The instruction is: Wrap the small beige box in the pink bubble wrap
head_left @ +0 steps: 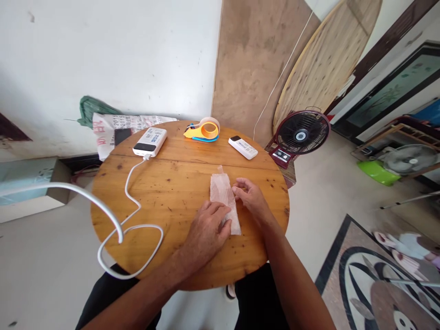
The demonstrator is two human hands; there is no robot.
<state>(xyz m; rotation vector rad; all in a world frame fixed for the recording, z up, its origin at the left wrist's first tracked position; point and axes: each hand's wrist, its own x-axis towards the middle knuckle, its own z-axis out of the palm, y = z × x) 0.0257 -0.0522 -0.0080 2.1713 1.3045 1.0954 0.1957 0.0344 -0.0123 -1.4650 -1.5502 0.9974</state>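
Observation:
A flat, pale pinkish wrapped strip (222, 189), perhaps bubble wrap, lies on the round wooden table (165, 183), with a small clear piece of tape sticking out at its far end. My left hand (209, 229) rests over its near left part, palm down, fingers spread a little. Beside the strip's right edge is my right hand (250, 197), its fingers curled and thumb near the edge; whether they pinch it is too small to tell.
A white power bank (150, 141) with a white cable (129, 195) is at the back left. Behind the strip stands a yellow tape dispenser (202, 130); a smaller white device (243, 147) lies right of it. A fan (300, 136) stands beyond the table's right edge.

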